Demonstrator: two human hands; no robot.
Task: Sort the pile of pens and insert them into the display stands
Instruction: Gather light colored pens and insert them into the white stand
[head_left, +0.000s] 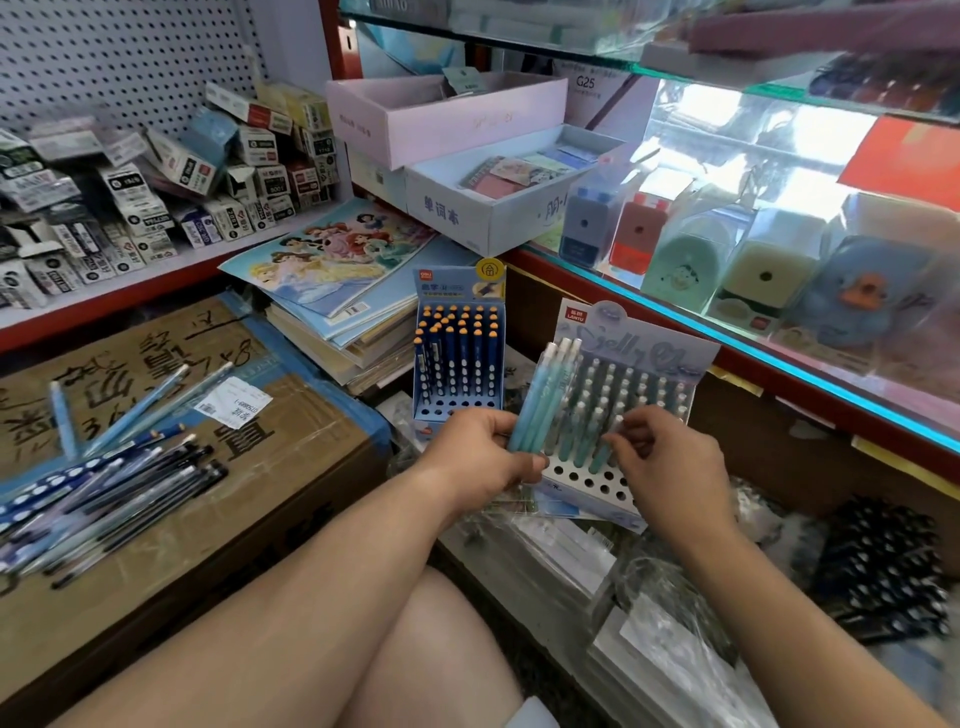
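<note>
The brown cardboard box (208, 551) carries the loose pile of dark and blue plastic pens (104, 499). At the pale blue perforated card display stand (582, 475), your left hand (483, 460) clamps a bundle of slim teal pens (545, 389). Your right hand (670, 460) pinches one teal pen (602, 457). Judged light, stiff and slippery: take them mid-barrel.

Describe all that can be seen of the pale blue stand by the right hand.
The pale blue stand looks like cardboard; its back card bears a red tag and cursive lettering. Its white top has rows of round holes: the back rows hold teal pens with pale caps, the front rows are empty. It stands right of the dark blue stand. The right hand pinches one pen over its holes; the pen bundle in the left hand overlaps its left edge.
</note>
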